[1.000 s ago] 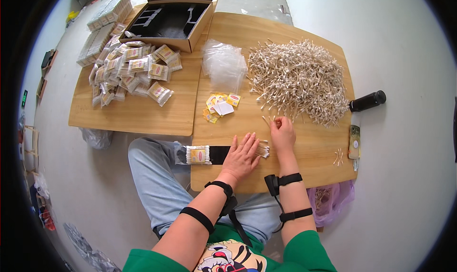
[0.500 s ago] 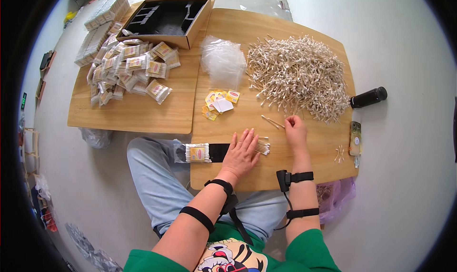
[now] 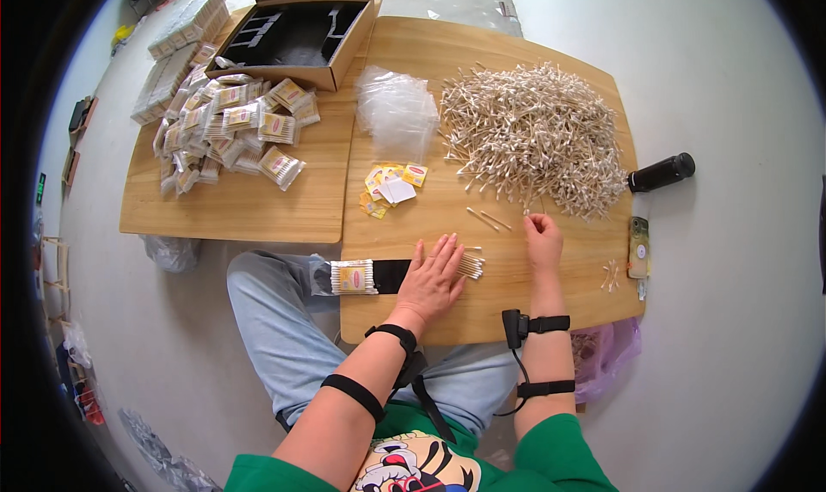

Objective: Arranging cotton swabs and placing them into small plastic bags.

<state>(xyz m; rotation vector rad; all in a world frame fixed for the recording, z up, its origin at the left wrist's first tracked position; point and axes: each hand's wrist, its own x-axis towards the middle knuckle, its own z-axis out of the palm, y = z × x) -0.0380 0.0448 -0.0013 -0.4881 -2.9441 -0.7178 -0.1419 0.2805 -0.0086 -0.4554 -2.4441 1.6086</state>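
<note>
In the head view, we see a large heap of cotton swabs just beyond our right grip, its near edge crowding the fingertips. Two loose swabs lie to the left of that grip, on the bare wood of the counter. Farther to its right are a small cluster of swabs, a flat phone-like object at the counter's edge and, beyond that, a black bottle. Beyond our left grip lie yellow and white cards, and past them a spread of clear plastic bags. Well off to its far left, we have a mound of filled packets beside an open cardboard box.

Our left grip is spread flat, palm down, the fingers straight and not closed around anything. It covers part of a row of swabs, whose ends show at its right. Just to its left runs a black strip, with a bagged swab bundle at the strip's far end. Our right grip has thumb and forefinger curled near each other by a swab end; whether they are clamped on it, we cannot tell.
</note>
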